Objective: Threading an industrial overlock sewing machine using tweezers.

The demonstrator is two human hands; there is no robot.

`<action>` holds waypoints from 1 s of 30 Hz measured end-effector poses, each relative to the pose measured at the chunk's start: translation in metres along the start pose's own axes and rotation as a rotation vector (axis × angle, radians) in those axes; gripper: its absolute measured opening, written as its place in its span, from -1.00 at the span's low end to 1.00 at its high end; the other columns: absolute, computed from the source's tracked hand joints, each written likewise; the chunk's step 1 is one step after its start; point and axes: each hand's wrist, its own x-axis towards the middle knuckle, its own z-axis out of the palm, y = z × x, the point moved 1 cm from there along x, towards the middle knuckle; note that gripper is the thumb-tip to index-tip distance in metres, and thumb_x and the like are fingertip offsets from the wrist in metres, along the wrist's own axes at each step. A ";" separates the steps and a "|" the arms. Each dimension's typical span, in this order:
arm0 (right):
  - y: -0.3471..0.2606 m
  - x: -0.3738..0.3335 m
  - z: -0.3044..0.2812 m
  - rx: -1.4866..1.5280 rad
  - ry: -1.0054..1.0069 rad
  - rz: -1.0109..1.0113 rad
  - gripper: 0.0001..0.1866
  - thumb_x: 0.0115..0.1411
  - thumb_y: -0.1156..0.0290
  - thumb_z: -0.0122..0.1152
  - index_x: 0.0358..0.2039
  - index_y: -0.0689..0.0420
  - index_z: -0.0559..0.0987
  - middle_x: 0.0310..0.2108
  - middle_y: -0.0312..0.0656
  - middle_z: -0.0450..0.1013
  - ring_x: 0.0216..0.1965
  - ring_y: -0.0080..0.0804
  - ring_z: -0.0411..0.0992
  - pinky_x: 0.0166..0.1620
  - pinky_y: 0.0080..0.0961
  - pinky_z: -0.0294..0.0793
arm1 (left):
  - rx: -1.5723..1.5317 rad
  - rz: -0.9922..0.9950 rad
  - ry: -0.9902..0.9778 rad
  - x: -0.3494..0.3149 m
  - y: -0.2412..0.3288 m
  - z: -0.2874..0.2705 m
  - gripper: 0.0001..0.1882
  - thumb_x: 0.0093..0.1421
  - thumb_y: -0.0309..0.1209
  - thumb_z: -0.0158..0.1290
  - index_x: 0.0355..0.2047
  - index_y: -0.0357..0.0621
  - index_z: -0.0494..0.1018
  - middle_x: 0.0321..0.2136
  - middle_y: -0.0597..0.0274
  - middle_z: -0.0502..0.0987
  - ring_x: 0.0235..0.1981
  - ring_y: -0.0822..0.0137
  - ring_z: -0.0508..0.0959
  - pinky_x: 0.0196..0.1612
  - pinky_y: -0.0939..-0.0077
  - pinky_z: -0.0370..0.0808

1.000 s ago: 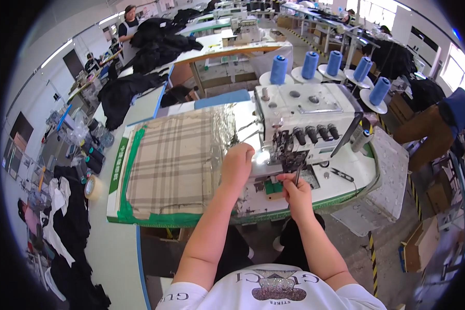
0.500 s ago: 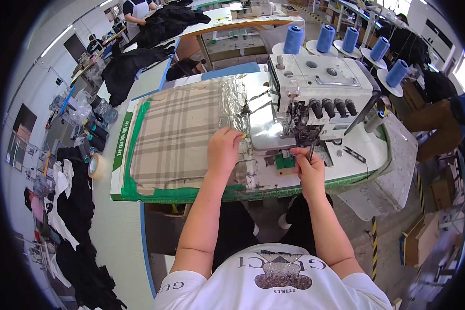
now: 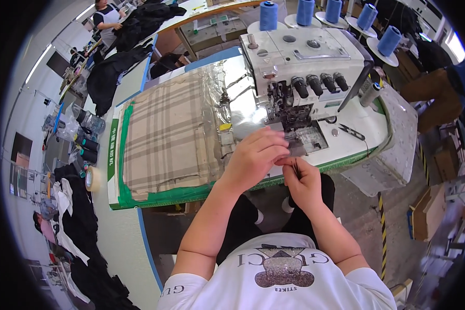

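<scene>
My left hand [image 3: 257, 158] is at the front of a white overlock sewing machine [image 3: 299, 57], fingers bent and drawn together; whatever lies between them is hidden. Close beside its fingertips is my right hand [image 3: 303, 181], closed around dark tweezers [image 3: 296, 169] that show only in part. Both hands meet just over the table's front edge, below the machine's exposed needle area [image 3: 289, 111]. Left of the machine, a beige plaid cloth [image 3: 165, 134] covers the worktop, edged with green tape [image 3: 125, 155]. A small yellow piece [image 3: 225, 126] lies near my left hand.
Thread snips [image 3: 352, 132] lie on the table right of the machine. Several blue thread cones [image 3: 305, 13] stand behind it. A tape roll [image 3: 92, 179] and dark garments [image 3: 82, 232] are at the left. Another person [image 3: 107, 20] works at the far left.
My left hand has moved right from the plaid cloth to the machine front, beside my right hand. My right hand has shifted slightly toward me and left, still with the tweezers. The view has shifted.
</scene>
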 end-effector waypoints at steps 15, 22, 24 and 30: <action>-0.056 -0.033 -0.053 0.014 -0.044 -0.051 -0.80 0.14 0.72 0.11 -0.32 0.20 0.64 -0.54 -0.29 0.51 -0.56 -0.70 0.32 -0.48 -0.74 0.27 | -0.120 0.040 -0.043 0.000 0.059 -0.010 -0.76 -0.13 -0.56 0.34 -0.42 -0.08 0.57 -0.43 0.30 0.50 -0.40 0.24 0.52 -0.25 0.36 0.53; -0.071 -0.037 -0.064 0.026 -0.110 -0.174 -0.74 0.02 0.79 0.08 -0.37 0.20 0.64 -0.63 -0.26 0.40 -0.65 -0.56 0.27 -0.55 -0.64 0.19 | -0.226 -0.007 -0.004 -0.002 0.082 -0.016 -0.77 -0.12 -0.55 0.34 -0.41 -0.06 0.58 -0.46 0.32 0.51 -0.46 0.28 0.50 -0.39 0.45 0.47; -0.073 -0.039 -0.067 0.057 -0.117 -0.148 -0.73 0.01 0.79 0.08 -0.38 0.18 0.64 -0.63 -0.26 0.40 -0.65 -0.57 0.27 -0.55 -0.64 0.19 | -0.219 -0.004 -0.012 -0.002 0.087 -0.017 -0.76 -0.12 -0.55 0.35 -0.41 -0.05 0.58 -0.45 0.33 0.50 -0.47 0.29 0.50 -0.41 0.47 0.45; -0.074 -0.041 -0.072 0.039 -0.084 -0.154 -0.75 0.00 0.76 0.12 -0.38 0.17 0.65 -0.64 -0.26 0.39 -0.65 -0.57 0.27 -0.55 -0.63 0.19 | -0.128 -0.004 -0.033 0.000 0.099 -0.017 -0.74 -0.16 -0.55 0.36 -0.41 -0.03 0.59 -0.48 0.37 0.45 -0.51 0.35 0.46 -0.48 0.51 0.38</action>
